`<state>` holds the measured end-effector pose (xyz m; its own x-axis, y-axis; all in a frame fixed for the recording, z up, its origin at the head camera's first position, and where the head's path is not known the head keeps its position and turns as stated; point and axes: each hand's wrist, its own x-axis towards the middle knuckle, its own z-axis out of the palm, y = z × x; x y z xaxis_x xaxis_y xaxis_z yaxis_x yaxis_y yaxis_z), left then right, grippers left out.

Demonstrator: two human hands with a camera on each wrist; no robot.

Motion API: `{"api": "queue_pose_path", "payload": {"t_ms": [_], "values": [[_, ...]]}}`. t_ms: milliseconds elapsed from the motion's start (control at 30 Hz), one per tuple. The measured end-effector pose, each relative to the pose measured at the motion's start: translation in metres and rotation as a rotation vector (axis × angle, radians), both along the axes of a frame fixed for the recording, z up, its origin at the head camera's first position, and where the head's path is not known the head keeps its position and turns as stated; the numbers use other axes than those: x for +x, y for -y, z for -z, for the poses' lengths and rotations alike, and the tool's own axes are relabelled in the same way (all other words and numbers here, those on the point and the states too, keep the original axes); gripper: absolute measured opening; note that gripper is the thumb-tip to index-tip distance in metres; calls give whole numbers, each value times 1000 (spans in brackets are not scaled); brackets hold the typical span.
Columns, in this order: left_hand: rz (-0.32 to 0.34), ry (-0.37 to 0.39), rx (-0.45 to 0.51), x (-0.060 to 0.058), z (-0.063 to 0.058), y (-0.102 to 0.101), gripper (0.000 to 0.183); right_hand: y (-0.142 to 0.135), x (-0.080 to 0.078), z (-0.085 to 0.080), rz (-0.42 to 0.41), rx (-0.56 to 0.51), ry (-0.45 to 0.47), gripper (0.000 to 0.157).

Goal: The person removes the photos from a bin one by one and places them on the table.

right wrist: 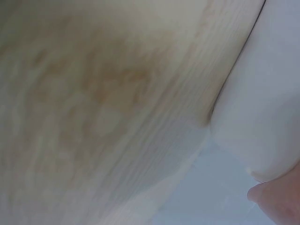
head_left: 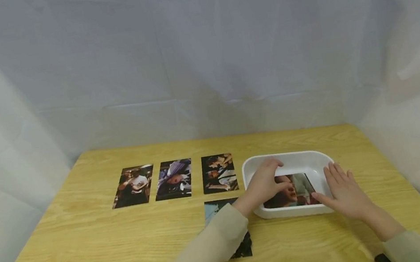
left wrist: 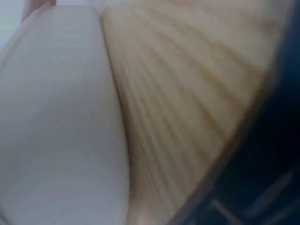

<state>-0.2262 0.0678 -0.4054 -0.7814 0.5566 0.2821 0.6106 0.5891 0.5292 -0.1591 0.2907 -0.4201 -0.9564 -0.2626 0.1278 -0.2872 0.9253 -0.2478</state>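
A white rectangular tray (head_left: 307, 160) sits on the right half of the wooden table, with a photo print (head_left: 302, 187) lying inside it. Over the tray's left side is my left hand (head_left: 263, 186), thumb and forefinger spread apart and the thumb overlapping the photo's left part. My right hand (head_left: 345, 192) lies along the tray's right rim with its fingers straight. Its thumb points in toward the photo's right edge. In the right wrist view one fingertip (right wrist: 276, 194) shows beside the tray wall (right wrist: 262, 122). The left wrist view shows the tray's outer wall (left wrist: 61, 117) close up.
Three photo prints lie in a row left of the tray: one far left (head_left: 134, 186), one in the middle (head_left: 174, 180) and one nearest the tray (head_left: 219, 173). Another print (head_left: 213, 209) lies partly under my left forearm. White sheeting (head_left: 200, 60) surrounds the table (head_left: 102, 253).
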Motion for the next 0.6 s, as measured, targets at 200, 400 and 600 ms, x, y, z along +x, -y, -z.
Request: {"api": "queue_pose_path", "payload": {"t_ms": [200, 400, 600], "values": [[-17, -26, -188, 2, 1, -3, 57, 1, 1, -1, -4, -2, -26, 84], [-1, -68, -371, 2, 6, -6, 66, 1, 0, -1, 4, 9, -3, 84], [-14, -33, -558, 5, 6, -8, 71, 2, 1, -3, 6, 11, 6, 85]]}}
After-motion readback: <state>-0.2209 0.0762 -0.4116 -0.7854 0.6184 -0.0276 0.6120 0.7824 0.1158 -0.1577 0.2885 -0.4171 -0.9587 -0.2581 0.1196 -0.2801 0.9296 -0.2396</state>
